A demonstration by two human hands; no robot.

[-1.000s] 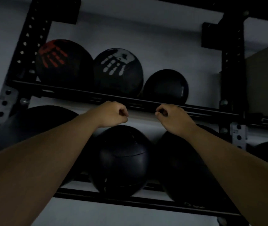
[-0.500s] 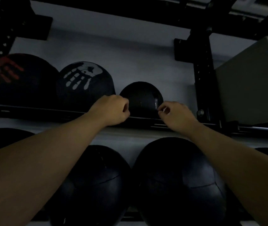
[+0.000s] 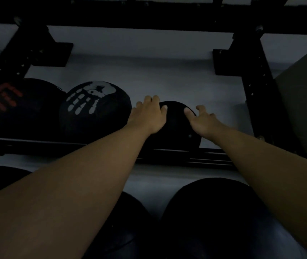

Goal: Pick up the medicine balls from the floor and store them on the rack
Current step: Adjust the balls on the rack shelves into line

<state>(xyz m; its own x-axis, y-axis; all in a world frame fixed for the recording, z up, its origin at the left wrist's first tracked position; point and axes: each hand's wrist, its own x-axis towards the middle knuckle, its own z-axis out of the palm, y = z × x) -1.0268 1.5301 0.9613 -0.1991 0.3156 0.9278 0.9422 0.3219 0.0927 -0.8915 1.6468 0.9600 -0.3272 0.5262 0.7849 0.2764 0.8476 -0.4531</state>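
A small plain black medicine ball (image 3: 175, 128) sits on the upper shelf rail (image 3: 195, 157) of the black rack. My left hand (image 3: 149, 114) lies spread on the ball's upper left side. My right hand (image 3: 201, 120) lies spread on its upper right side. Both palms press the ball, which rests on the shelf. To its left stand a black ball with a white handprint (image 3: 94, 109) and, further left, one with a red handprint (image 3: 16, 103).
Two large black balls (image 3: 214, 217) (image 3: 122, 230) fill the lower shelf under my arms. Black perforated uprights (image 3: 261, 86) (image 3: 16, 60) frame the shelf. A grey box (image 3: 305, 101) stands at the right. A pale wall is behind the rack.
Both hands have gone from loose fists near the shelf rail to spread fingers on the small black ball. The view has tilted upward and moved closer to the upper shelf.
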